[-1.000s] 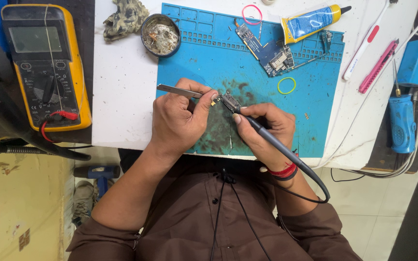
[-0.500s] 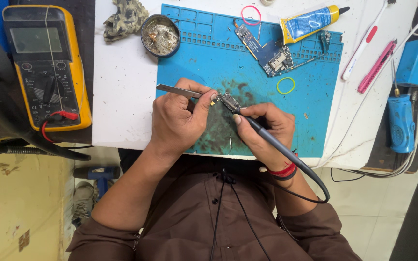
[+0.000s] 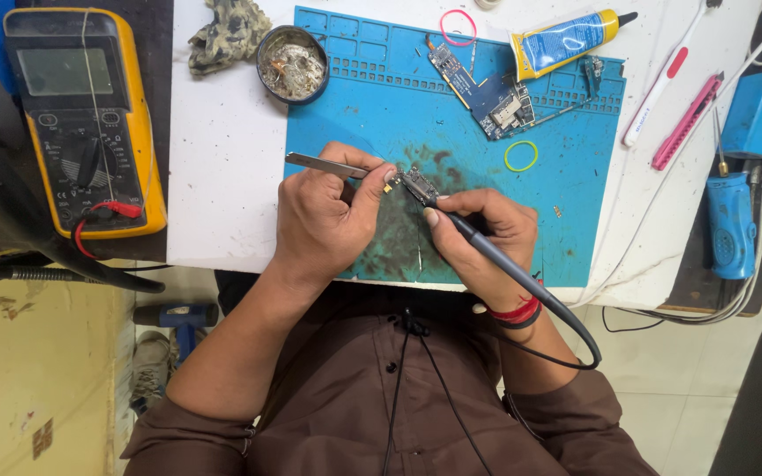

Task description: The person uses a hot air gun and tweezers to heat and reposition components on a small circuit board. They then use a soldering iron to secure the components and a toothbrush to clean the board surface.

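Blue-and-yellow glue tube [image 3: 566,37] lying at blue mat's [image 3: 355,97] top edge. Left hand [image 3: 324,216] pinching tweezers [image 3: 328,165]; right hand [image 3: 478,238] gripping soldering iron [image 3: 495,256], both meeting at small component [image 3: 416,185].

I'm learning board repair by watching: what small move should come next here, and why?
Probably touch the soldering iron tip to the small part: the left hand already steadies it with tweezers, and the right hand has the tip right beside it.

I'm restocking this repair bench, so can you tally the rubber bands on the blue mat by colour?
Pink rubber band: 1
Yellow rubber band: 1
Total on the blue mat: 2
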